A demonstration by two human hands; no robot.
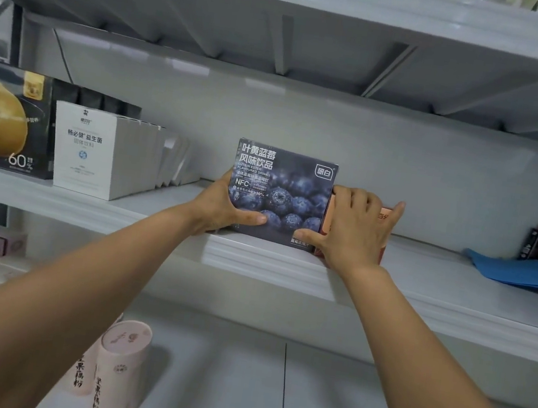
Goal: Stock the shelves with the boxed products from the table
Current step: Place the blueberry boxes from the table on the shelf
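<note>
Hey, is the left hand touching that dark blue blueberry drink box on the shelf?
Touching. The head view shows the left hand gripping the dark blue blueberry-print cardboard box at its left edge, thumb pressed across the front.

Blueberry box [293, 190] on shelf [422, 284] between left hand [222, 207] and right hand [357, 230]

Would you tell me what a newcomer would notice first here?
The dark blueberry drink box stands out, upright at the front of the middle shelf, gripped by the left hand on its left side and the right hand on its right, beside a partly hidden pink box. At far left, a black box with a yellow fruit also catches the eye.
</note>
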